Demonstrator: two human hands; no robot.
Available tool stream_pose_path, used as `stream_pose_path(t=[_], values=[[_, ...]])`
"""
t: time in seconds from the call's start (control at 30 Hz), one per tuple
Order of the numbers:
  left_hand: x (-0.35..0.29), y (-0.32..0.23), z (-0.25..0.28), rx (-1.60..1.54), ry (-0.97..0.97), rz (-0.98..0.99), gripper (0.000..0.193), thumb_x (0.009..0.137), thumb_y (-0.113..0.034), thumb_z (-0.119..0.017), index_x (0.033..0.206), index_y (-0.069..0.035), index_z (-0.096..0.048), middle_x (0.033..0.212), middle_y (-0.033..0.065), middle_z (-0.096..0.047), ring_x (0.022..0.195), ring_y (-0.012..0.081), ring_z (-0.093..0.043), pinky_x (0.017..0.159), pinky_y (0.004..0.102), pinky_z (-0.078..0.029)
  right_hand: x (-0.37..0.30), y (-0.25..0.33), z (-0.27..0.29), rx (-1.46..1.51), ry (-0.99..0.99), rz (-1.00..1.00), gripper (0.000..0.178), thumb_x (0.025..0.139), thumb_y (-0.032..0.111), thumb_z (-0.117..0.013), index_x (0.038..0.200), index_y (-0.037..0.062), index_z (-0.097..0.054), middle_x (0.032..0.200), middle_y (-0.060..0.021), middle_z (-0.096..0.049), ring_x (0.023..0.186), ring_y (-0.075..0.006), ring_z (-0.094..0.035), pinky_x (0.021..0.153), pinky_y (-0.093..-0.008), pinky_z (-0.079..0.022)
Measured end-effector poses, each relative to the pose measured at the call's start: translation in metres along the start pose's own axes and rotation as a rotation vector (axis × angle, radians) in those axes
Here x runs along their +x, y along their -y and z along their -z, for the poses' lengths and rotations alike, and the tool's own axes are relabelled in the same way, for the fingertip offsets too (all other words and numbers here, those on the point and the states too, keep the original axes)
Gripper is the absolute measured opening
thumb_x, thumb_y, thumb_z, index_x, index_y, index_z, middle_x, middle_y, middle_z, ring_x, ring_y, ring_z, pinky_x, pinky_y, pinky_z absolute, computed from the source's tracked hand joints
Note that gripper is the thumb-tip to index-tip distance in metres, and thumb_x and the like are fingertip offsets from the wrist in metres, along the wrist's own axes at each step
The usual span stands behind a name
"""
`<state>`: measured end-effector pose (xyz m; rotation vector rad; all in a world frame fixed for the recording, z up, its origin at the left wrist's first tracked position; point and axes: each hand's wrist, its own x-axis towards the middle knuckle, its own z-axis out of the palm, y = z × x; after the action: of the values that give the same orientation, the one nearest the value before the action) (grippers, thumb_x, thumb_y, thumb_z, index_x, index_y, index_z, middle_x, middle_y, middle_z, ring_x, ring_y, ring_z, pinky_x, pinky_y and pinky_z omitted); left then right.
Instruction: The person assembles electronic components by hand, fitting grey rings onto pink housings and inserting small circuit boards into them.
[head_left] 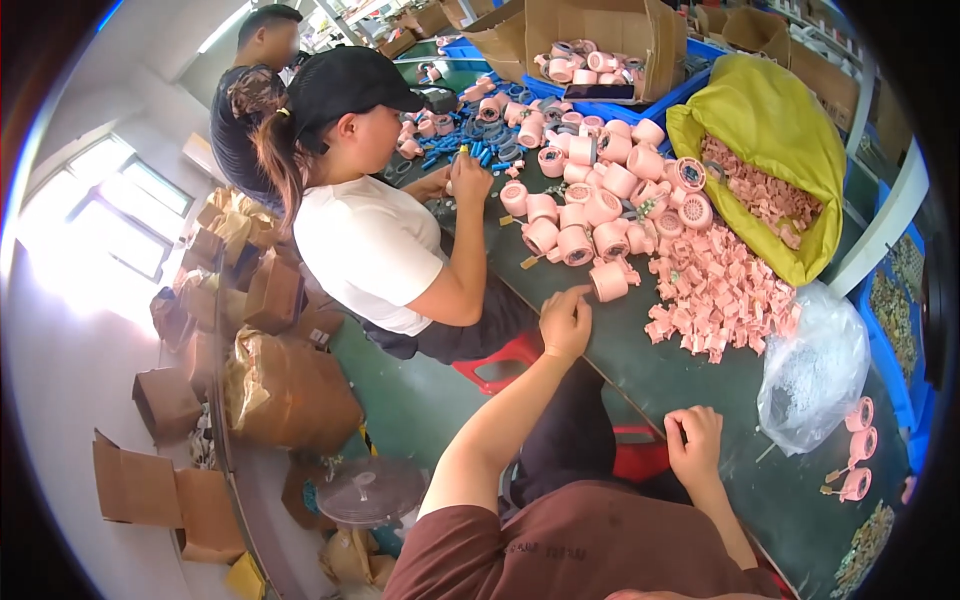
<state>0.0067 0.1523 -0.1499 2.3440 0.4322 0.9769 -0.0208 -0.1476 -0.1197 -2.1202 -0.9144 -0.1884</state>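
Observation:
My left hand [567, 322] is at the near edge of the pile, its index finger stretched out to the side of a pink, cup-shaped plastic housing [609, 281]. The finger seems to touch the housing; the other fingers are bent. Beyond it lies a heap of similar pink housings [603, 207], some with round grilles. My right hand [693, 440] is over the table's near edge, fingers curled in, with nothing visible in it. In front of it are small pink plastic pieces [715, 290] in a loose pile and a clear plastic bag [815, 370].
A yellow sack [780, 130] spills more pink pieces. Blue parts [480, 150] lie farther back by a co-worker in a white shirt [370, 235]. A cardboard box [600, 35] stands at the back. Three pink round parts [862, 445] and a blue tray [893, 345] are at right.

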Motion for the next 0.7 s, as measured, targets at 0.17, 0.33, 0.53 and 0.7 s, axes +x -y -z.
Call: stream_pose_path(t=[0.17,0.33,0.53,0.7], values=[[-0.002,-0.007,-0.016,-0.069,0.016,-0.025,0.022,0.083,-0.009,-0.056,0.101,-0.012,-0.067,0.077,0.0097,-0.061,0.078,0.0297,-0.059,0.074,0.0411,-0.045,-0.020,0.008,0.030,-0.047,0.142,-0.015,0.025,0.077,0.013,-0.071,0.100,0.0088,-0.063,0.090,-0.0062,-0.055,0.086,-0.0280,-0.052,0.078,-0.0407,-0.039],[-0.009,0.011,-0.004,-0.096,-0.001,-0.048,0.023,0.082,-0.005,-0.055,0.100,-0.010,-0.069,0.076,0.0090,-0.061,0.073,0.0273,-0.058,0.070,0.0396,-0.043,-0.013,0.008,0.020,0.093,0.148,-0.061,0.032,0.074,0.013,-0.075,0.103,0.0087,-0.063,0.098,-0.0095,-0.056,0.091,-0.0311,-0.053,0.081,-0.0412,-0.042],[-0.002,0.015,-0.007,-0.156,0.023,-0.110,0.024,0.080,-0.004,-0.054,0.099,-0.006,-0.070,0.069,0.0042,-0.061,0.067,0.0250,-0.056,0.068,0.0384,-0.042,-0.003,0.001,0.026,0.077,0.249,-0.030,0.031,0.077,0.019,-0.074,0.104,0.0092,-0.062,0.098,-0.0093,-0.057,0.090,-0.0303,-0.054,0.081,-0.0418,-0.042],[0.003,0.011,-0.012,-0.123,0.074,-0.125,0.023,0.081,-0.003,-0.052,0.096,-0.004,-0.070,0.070,0.0041,-0.060,0.067,0.0269,-0.055,0.067,0.0403,-0.040,0.000,0.002,0.025,-0.074,0.203,-0.173,0.041,0.078,0.022,-0.073,0.114,0.0087,-0.058,0.105,-0.0118,-0.055,0.095,-0.0327,-0.052,0.086,-0.0428,-0.039]])
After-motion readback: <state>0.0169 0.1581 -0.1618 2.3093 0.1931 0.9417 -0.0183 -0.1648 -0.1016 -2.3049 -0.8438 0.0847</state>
